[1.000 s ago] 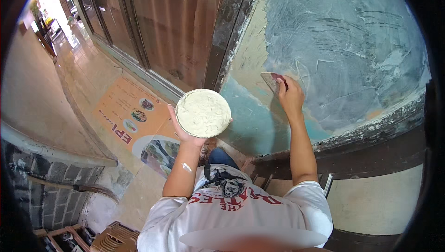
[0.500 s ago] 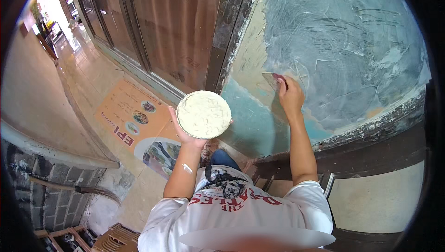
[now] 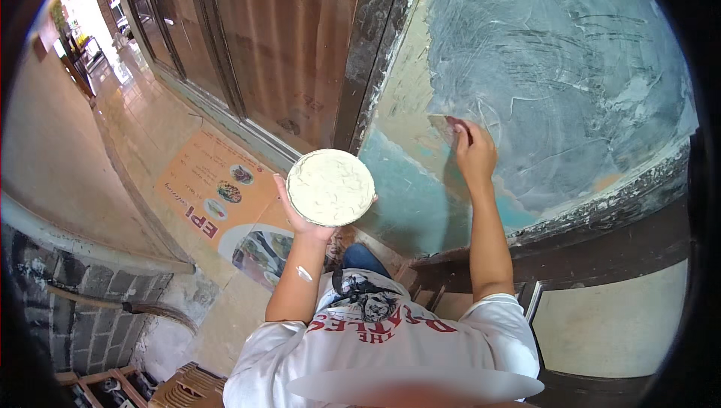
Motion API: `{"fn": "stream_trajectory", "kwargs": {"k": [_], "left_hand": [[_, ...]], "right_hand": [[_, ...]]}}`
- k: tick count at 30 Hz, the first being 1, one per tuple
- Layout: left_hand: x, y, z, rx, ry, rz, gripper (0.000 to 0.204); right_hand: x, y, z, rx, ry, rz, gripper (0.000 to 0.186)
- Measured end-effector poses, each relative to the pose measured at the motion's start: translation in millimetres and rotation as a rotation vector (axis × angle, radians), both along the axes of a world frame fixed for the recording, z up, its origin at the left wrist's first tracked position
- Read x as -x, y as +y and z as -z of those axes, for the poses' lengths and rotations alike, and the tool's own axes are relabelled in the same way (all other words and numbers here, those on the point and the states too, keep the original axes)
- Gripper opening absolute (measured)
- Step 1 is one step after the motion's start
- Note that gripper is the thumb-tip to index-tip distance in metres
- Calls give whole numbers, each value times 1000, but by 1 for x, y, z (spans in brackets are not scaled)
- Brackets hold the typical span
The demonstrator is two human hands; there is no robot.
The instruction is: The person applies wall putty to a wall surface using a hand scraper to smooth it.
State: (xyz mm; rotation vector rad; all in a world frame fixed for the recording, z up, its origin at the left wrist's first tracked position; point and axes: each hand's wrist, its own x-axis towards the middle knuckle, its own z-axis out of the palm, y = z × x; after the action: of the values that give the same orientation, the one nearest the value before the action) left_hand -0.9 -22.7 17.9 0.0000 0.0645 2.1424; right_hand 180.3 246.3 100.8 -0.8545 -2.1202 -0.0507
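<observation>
My left hand [image 3: 306,225] is wrapped round the side and underside of a round tub of cream-white filler paste [image 3: 330,186], held level in front of me. In my right hand [image 3: 476,154] is a putty knife [image 3: 444,124], pinched by its dark red handle. Its thin blade lies against the wall [image 3: 526,70], at the border between the grey smeared coat and a beige patch. Below that, bare turquoise paint [image 3: 398,183] shows. A white smear of paste [image 3: 303,274] marks my left forearm.
A dark-framed window [image 3: 278,48] with brown curtains stands left of the wall. An orange printed banner [image 3: 218,190] lies on the tiled floor. Grey blockwork [image 3: 105,310] and slatted wooden items [image 3: 188,385] are at lower left. Dark wooden trim [image 3: 601,250] runs at right.
My right hand and the putty knife have shifted very slightly to the right along the wall. My left hand and the tub have hardly moved.
</observation>
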Motion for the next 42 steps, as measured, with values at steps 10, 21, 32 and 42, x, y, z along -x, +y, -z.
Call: {"fn": "stream_trajectory", "kwargs": {"k": [10, 21, 32, 42], "left_hand": [[0, 3, -4, 68, -50, -21, 91], [4, 4, 6, 57, -50, -23, 92], [-1, -1, -7, -56, -5, 37, 90], [5, 2, 5, 40, -42, -38, 91]], "right_hand": [[1, -1, 21, 68, -60, 9, 20], [-4, -9, 14, 76, 17, -51, 16], [-9, 0, 13, 36, 114, -50, 19], [-6, 4, 12, 101, 148, -33, 20]]}}
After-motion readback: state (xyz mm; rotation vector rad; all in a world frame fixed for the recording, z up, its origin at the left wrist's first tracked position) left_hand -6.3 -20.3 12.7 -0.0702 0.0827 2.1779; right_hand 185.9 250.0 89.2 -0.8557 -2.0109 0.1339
